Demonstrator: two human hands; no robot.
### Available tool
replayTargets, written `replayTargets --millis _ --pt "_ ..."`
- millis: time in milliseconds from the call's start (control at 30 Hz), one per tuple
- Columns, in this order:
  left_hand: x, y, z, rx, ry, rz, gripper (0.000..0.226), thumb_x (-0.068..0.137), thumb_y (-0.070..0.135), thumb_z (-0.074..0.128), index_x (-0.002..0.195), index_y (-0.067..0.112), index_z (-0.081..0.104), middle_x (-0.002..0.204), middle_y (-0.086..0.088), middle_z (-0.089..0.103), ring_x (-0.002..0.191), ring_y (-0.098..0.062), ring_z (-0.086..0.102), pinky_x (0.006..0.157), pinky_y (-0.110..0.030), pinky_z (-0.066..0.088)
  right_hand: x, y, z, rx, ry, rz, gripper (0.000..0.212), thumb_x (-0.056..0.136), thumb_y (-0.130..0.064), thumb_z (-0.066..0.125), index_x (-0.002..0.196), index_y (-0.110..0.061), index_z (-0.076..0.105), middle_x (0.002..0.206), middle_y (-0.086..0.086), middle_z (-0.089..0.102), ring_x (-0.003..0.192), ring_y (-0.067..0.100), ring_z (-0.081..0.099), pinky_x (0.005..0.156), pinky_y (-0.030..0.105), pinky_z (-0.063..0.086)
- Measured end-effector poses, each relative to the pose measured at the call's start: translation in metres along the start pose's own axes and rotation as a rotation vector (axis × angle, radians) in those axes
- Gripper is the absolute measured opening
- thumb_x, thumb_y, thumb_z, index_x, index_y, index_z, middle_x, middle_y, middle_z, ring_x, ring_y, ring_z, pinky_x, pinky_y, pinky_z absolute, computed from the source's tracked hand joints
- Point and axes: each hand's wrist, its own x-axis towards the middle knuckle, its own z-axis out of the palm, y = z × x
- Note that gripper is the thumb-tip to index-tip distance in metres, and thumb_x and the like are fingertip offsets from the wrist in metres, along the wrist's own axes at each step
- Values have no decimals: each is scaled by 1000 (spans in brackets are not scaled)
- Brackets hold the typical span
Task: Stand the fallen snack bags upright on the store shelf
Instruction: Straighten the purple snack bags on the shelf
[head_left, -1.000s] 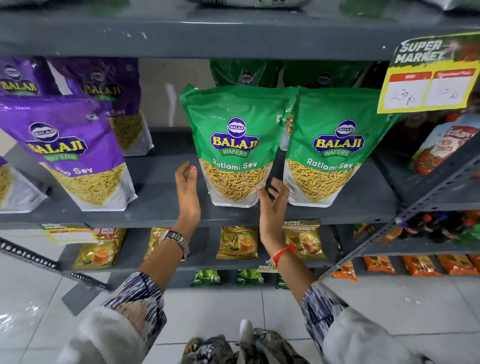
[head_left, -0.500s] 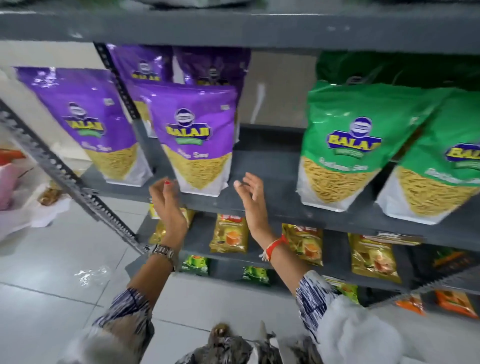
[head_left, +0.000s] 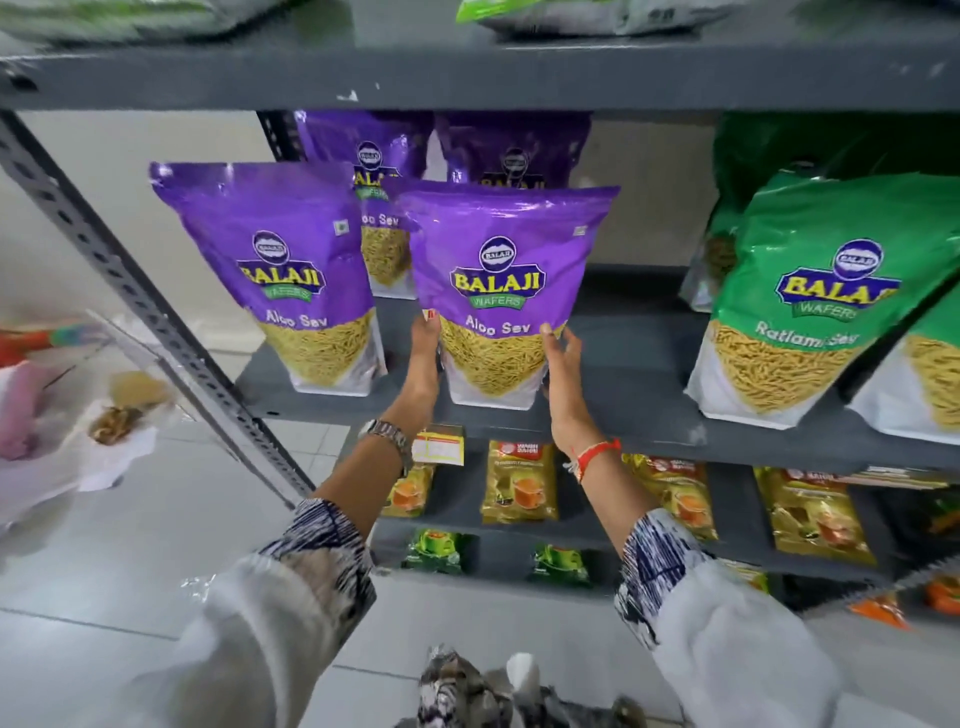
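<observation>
Head view: both hands' fingers flat against purple Aloo Sev bag.

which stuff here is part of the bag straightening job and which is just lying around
Job:
- purple Aloo Sev bag, held by left hand and right hand
- second Aloo Sev bag
- green Ratlami Sev bag

Lying about:
- gold tea packets
- price tag

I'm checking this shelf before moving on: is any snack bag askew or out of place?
The purple Aloo Sev bag between both hands stands upright at the shelf front. The green Ratlami Sev bag leans left, top tilted. Nothing looks spilled or torn.
</observation>
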Motion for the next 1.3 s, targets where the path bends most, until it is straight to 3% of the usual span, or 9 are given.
replayTargets --millis 233,400,767,900,1000,1067,1133,1200,1300 --pt "-4 13 0 -8 -22 -43 76 74 59 51 135 16 33 141 -11 46 128 -29 45 108 -50 36 3 4 8 -38 22 -7 37 94 -25 49 127 -12 37 102 -5 60 90 3 60 63 9 53" --pt "6 15 -6 -4 13 -58 48 92 39 44 134 19 32 138 -7 48 126 -27 45 109 -56 32 6 8 17 -39 33 -6 27 95 -22 48 119 -19 37 98 -9 59 88 4 61 63 10 54" --pt "9 14 -23 79 -17 -35 54 93 41 41 140 20 26 143 -8 44 129 -29 45 108 -55 34 14 21 26 -61 11 -28 42 87 -36 55 122 -26 36 106 -11 59 95 7 62 71 16 56" --pt "2 8 -25 123 8 -29 43 96 37 37 133 15 38 128 -6 52 122 -25 49 108 -45 37 3 32 27 -120 212 -55 71 68 -63 64 127 -32 40 134 6 49 121 20 53 94 40 54" --pt "-20 -11 -43 184 140 59 41 93 37 42 123 10 51 121 -8 60 114 -25 56 102 -40 44 -16 45 31 -120 403 -106 57 73 -51 62 121 -26 44 133 11 46 120 25 50 96 42 50" --pt "-38 -20 -61 107 284 139 36 95 30 42 108 3 62 95 -7 70 85 -18 65 77 -30 52 -31 54 39 -61 413 -165 42 76 -40 60 110 -19 47 123 17 50 105 24 54 82 24 51" --pt "-44 -23 -85 107 490 228 38 96 28 41 83 5 69 59 8 69 54 -3 58 54 -19 45 -44 68 53 -69 341 -191 35 79 -30 59 105 -10 48 116 20 53 93 13 56 69 9 46" --pt "-45 -19 -103 96 677 293 40 94 27 41 64 18 66 45 10 60 45 1 48 52 -22 39 -54 75 68 -108 231 -145 19 84 -25 58 100 -18 50 106 10 58 86 0 56 67 10 45" --pt "-29 -4 -123 44 809 308 26 91 24 43 72 19 61 68 0 61 64 -10 53 66 -32 41 -49 70 101 -117 55 -89 15 85 -23 59 98 -21 52 95 -1 58 82 4 55 68 11 45"
